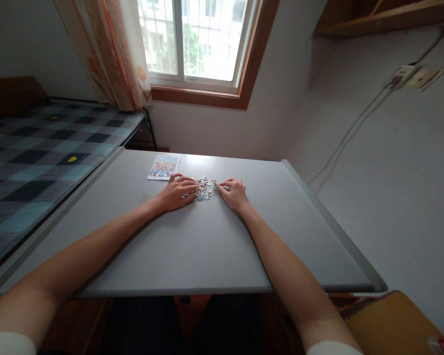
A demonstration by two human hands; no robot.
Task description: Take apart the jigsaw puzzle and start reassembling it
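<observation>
A small heap of loose jigsaw puzzle pieces, many-coloured and pale, lies on the grey-white table between my two hands. My left hand rests palm down at the heap's left side, its fingers spread over the nearest pieces and hiding some. On the right side, my right hand has thumb and fingers curled together at the heap's edge. Bits of puzzle piece show between those fingertips, too small to make out clearly. Just beyond my left hand lies a printed picture card, flat on the table.
A bed with a checked cover stands along the table's left side. Behind the table are a curtain and a window. At right, a cable hangs from a wall socket, and a wooden stool stands below.
</observation>
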